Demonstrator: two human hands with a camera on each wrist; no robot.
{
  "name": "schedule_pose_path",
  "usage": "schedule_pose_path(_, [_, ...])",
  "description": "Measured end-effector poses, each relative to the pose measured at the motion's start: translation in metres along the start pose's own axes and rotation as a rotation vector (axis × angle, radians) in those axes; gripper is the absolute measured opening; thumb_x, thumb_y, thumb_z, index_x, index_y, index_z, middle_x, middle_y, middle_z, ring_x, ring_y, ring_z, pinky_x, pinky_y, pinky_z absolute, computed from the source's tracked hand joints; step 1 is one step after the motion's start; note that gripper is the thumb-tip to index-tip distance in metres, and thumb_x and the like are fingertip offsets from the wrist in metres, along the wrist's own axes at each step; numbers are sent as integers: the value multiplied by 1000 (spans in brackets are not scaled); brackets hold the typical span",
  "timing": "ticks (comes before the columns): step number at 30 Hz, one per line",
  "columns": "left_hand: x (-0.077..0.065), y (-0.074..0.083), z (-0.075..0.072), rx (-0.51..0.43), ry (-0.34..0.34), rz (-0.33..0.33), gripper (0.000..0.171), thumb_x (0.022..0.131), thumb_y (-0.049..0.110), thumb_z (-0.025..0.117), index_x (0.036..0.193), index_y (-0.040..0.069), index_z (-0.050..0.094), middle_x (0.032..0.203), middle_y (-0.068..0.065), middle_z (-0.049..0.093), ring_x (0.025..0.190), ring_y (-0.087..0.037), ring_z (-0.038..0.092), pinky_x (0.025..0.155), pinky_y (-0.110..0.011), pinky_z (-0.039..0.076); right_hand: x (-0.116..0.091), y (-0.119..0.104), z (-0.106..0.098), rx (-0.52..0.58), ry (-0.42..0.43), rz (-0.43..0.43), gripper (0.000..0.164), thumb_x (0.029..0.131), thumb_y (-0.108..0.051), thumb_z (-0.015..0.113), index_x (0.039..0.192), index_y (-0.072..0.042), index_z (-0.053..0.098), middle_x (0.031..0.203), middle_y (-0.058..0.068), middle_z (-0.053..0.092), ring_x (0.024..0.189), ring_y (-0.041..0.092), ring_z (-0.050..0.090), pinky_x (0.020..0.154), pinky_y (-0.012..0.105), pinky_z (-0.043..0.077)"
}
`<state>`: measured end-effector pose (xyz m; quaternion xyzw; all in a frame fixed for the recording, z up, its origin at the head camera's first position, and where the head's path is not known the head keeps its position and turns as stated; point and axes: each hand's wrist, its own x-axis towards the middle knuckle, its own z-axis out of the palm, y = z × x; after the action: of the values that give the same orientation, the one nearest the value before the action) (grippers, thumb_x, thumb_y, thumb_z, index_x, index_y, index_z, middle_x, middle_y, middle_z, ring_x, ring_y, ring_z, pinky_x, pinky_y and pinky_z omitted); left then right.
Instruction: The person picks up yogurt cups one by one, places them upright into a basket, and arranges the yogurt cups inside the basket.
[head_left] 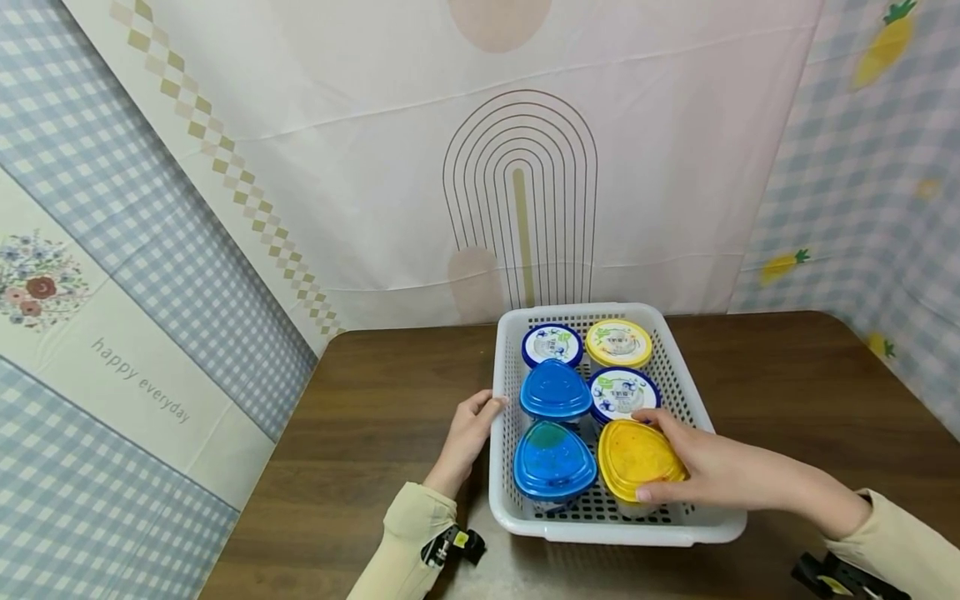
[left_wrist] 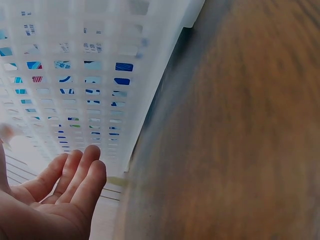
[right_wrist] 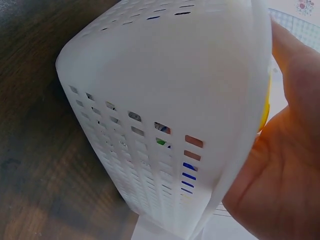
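A white perforated plastic basket stands on the table, holding several lidded tubs. My right hand grips the yellow-lidded tub at the basket's near right, thumb on its near side and fingers at its far side. In the right wrist view that hand reaches over the basket's rim; the tub is mostly hidden by the wall. My left hand is at the basket's left rim. In the left wrist view its relaxed fingers lie beside the perforated wall.
Two blue-lidded tubs fill the basket's left side. Behind them are a blue-rimmed tub, a yellow-rimmed tub and another blue-rimmed tub. A patterned cloth hangs behind the brown wooden table.
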<state>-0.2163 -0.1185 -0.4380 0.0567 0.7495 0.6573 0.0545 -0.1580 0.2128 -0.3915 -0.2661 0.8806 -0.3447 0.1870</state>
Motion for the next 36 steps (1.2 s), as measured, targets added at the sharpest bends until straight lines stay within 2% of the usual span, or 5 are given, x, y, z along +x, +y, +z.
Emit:
schedule_pose_path(8, [0,1,0,11,7,-2,36,98,18,56,121,-7,65,113,-22,70,90,-23,69,83,-40,58,-3,-3,1,-36,7,5,90,92,-50,69,154,-7,20,121,9,52,92,14,53,72,27,48])
schedule_pose_path(16, [19,-31,-2,4,1,-7,38,100,22,55,125,-4,64,116,-21,69,92,-27,70,84,-45,59,-3,-5,4,-82,50,32,95,89,-55,70,154,-7,19,134,15,51,104,20,54,84,33,54])
schedule_pose_path(22, [20,-37,-3,-3,-1,-10,40,99,28,56,127,0,64,118,-19,69,94,-25,70,84,-43,58,-6,-6,5,-98,61,61,101,87,-60,70,156,-9,16,142,21,46,109,21,55,88,42,54])
schedule_pose_path(30, [18,-31,-2,3,-10,-12,38,101,23,55,127,-3,64,118,-21,69,92,-25,70,85,-45,58,-8,-6,2,-102,57,76,101,88,-59,70,157,-9,15,142,21,46,105,20,55,86,41,54])
schedule_pose_path(36, [3,-2,-2,10,-26,-6,37,100,19,54,124,-7,63,115,-23,69,92,-27,70,85,-43,58,-10,-8,0,-75,56,101,100,89,-57,69,158,-9,14,143,23,46,108,23,57,87,45,54])
